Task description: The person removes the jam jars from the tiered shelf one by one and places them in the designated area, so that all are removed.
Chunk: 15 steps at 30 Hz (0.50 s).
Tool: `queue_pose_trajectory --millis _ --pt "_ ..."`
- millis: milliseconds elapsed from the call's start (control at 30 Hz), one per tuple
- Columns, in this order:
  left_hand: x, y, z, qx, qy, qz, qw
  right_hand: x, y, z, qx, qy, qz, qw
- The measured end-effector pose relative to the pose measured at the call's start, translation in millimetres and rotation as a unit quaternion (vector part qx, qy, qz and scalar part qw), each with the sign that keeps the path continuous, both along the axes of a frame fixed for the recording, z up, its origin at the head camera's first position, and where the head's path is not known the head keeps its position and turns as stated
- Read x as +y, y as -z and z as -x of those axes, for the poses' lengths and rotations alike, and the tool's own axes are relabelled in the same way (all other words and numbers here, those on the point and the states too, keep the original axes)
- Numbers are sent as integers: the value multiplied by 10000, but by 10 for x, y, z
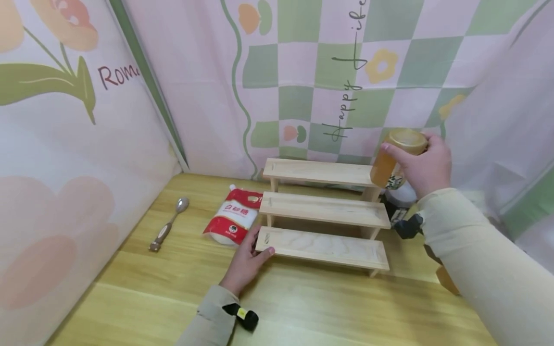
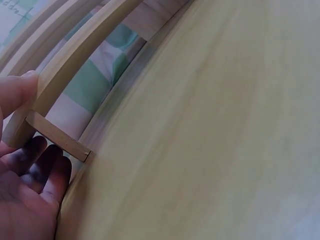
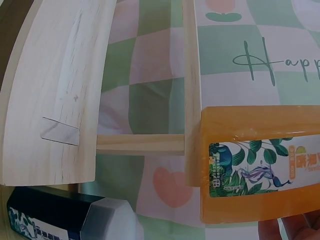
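A three-step wooden display rack stands on the table. My left hand grips the left end of its lowest board, thumb on the front edge and fingers curled by the leg. In my right hand is an amber bottle, held upright at the right end of the top board. Its label with leaves and a bird faces the right wrist camera. The bottle's base meets the board's edge in the right wrist view; whether it bears weight there I cannot tell.
A dark bottle with a whitish top lies low beside the rack's right end. Left of the rack are a red and white sugar bag and a metal spoon. An orange object is partly hidden by the right sleeve. Printed cloth surrounds the table.
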<state>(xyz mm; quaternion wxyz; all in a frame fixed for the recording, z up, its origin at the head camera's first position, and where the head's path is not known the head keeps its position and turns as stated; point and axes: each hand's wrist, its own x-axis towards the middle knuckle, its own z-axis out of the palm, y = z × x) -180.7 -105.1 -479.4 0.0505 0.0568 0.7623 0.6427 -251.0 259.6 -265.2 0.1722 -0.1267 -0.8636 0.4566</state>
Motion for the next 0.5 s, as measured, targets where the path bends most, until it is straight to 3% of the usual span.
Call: queue_pose_trajectory --millis 500 --pt "17 -60 -58 60 76 67 9999 -20 -10 -27 54 -49 30 10000"
